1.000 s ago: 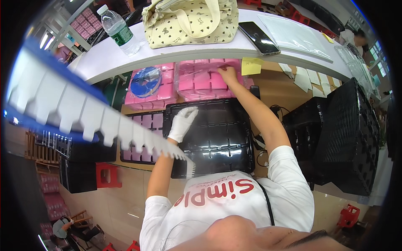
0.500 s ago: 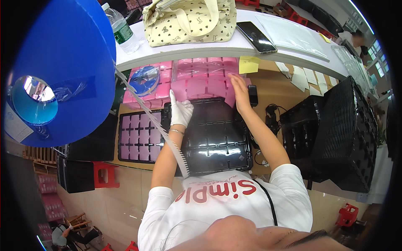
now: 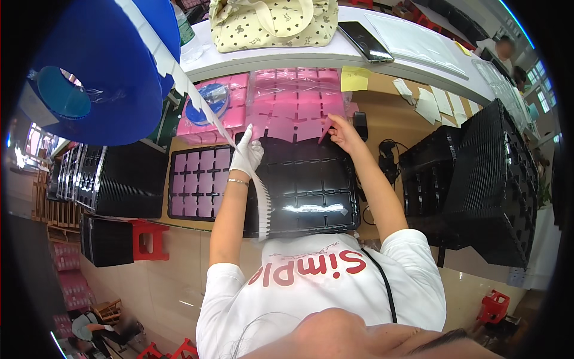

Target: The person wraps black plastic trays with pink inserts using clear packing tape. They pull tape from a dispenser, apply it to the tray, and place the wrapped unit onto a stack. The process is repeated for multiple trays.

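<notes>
A thin pink plastic sheet (image 3: 294,129) with a notched near edge is stretched between my two hands. My gloved left hand (image 3: 247,153) is closed at its left corner. My bare right hand (image 3: 345,133) pinches its right edge, which curls upward. Just below the sheet lies a glossy black plastic tray (image 3: 305,194) with a moulded grid. A white strip with a toothed edge (image 3: 206,110) runs down from a big blue reel (image 3: 113,78), passes by my left hand and hangs over the tray's left side.
Left of the tray sits another black tray (image 3: 200,182) with pink in its compartments. Behind are wrapped pink stacks (image 3: 299,84) and a blue tape roll (image 3: 208,106). Black tray stacks (image 3: 493,185) stand at right. A shelf (image 3: 269,58) holds a bag (image 3: 272,27) and a phone (image 3: 366,42).
My right hand has gone from flat, outstretched fingers to a pinch on the sheet's edge. My left hand has moved slightly left and up. The blue reel and strip appear shifted in view.
</notes>
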`<state>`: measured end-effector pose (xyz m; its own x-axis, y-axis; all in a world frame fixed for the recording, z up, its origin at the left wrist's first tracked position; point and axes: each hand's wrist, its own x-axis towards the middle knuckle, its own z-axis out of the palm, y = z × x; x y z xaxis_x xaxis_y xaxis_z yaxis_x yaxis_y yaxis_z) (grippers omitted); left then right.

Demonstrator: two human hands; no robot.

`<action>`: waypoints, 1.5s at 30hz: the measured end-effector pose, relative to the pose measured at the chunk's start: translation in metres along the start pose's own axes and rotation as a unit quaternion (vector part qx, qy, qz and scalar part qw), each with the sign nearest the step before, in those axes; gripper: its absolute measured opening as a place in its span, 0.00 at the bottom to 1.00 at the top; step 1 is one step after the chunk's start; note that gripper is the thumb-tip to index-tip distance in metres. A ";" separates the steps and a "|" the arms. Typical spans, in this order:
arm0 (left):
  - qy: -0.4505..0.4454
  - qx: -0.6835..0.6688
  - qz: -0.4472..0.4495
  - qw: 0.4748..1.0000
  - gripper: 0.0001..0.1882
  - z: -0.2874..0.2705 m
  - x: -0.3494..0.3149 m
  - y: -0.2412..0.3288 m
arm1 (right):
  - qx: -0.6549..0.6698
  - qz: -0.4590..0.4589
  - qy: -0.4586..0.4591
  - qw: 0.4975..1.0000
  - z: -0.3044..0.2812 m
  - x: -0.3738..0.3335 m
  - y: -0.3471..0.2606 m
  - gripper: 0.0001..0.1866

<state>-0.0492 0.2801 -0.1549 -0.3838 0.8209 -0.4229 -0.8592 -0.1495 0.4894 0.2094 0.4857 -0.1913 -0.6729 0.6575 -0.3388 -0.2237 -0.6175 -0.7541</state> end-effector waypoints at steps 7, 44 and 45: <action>0.041 0.263 0.077 0.961 0.12 -0.019 -0.044 0.016 | -0.334 -0.002 -0.005 0.943 0.016 -0.041 -0.019 0.20; 0.281 0.815 0.155 0.483 0.25 -0.051 -0.220 -0.036 | -0.627 -0.204 0.177 0.731 0.013 -0.227 0.085 0.24; 0.295 0.806 0.243 0.453 0.26 -0.060 -0.218 -0.034 | -0.657 -0.192 0.217 0.696 0.016 -0.227 0.077 0.24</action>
<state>0.0441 0.0731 -0.1248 -0.8265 0.5465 0.1355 0.5556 0.7525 0.3536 0.3339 0.2823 -0.1637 -0.4015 0.9097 0.1064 0.7011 0.3800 -0.6034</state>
